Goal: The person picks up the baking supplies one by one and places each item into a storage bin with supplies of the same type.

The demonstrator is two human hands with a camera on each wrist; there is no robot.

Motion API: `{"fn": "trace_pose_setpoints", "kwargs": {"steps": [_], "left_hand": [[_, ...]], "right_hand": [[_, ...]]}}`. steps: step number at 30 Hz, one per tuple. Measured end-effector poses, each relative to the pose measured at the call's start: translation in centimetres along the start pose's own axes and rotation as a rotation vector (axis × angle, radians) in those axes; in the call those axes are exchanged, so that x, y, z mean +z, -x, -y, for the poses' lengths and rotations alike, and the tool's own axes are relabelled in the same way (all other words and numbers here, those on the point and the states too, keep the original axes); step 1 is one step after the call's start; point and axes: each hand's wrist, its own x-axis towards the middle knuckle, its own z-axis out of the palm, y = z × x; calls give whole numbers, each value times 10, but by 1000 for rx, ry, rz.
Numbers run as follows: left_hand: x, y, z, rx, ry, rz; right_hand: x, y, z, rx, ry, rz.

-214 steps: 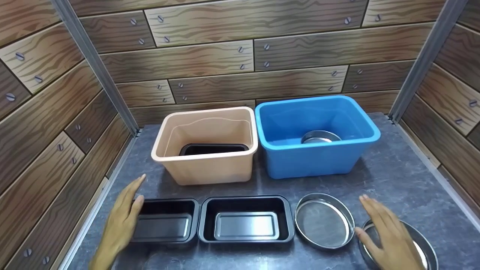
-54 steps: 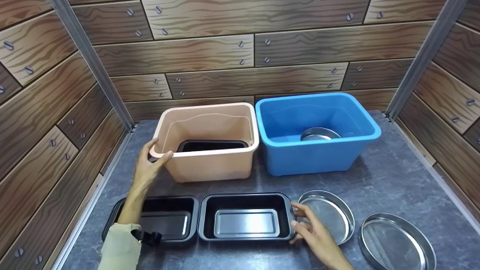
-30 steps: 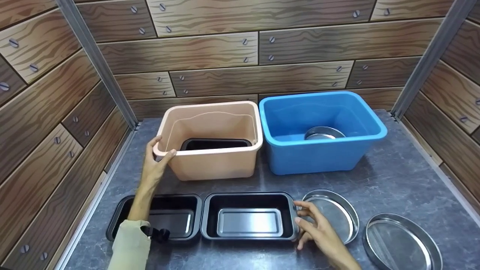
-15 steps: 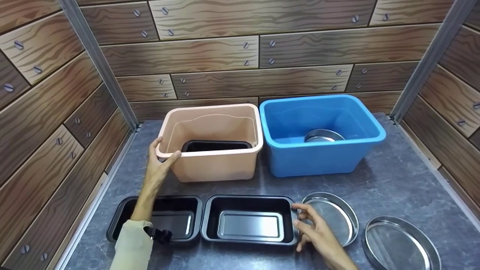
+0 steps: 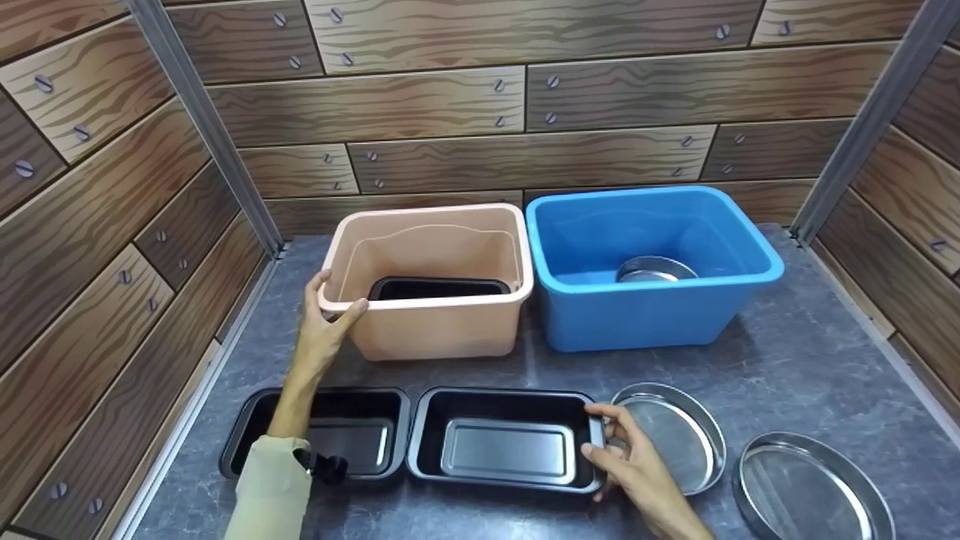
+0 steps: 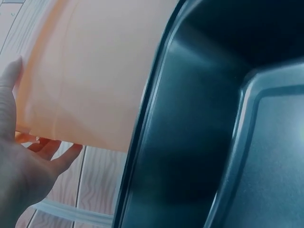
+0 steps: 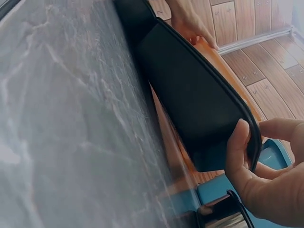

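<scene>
My left hand (image 5: 321,337) grips the left front corner of the tan bin (image 5: 431,330), thumb over the front rim; the left wrist view also shows fingers at its edge. In that bin lies a black loaf pan (image 5: 442,288). With my right hand (image 5: 637,469) I pinch the right rim of the middle loaf pan (image 5: 510,450). In the right wrist view, thumb and fingers lie on either side of that loaf pan's (image 7: 190,90) rim, and its end stands slightly raised. Another black loaf pan (image 5: 352,442) sits to its left, partly behind my left forearm.
A blue bin (image 5: 645,319) stands right of the tan one, with a round metal pan (image 5: 656,274) inside. Two more round pans rest on the dark table, one (image 5: 671,435) partly behind my right hand, the other (image 5: 810,487) farther right. Wood-patterned walls (image 5: 442,169) enclose the table.
My left hand has gone from beside the left loaf pan to the tan bin's rim. My right hand has moved left to the middle loaf pan, whose right end has just lifted slightly.
</scene>
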Motion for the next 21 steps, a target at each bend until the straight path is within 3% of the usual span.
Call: {"fn": "trace_pose_setpoints", "kwargs": {"steps": [7,13,18,21], "left_hand": [[-2,1,3,-3,-19,-5],[3,9,-19,-36,-24,-5],[2,3,-1,-15,-25,-28],[3,0,5,-5,-3,-33]], "right_hand": [[4,0,-1,-39,-47,32],[3,2,1,-94,-22,92],[1,1,-1,-162,6,180],[1,1,-1,-171,18,179]]}}
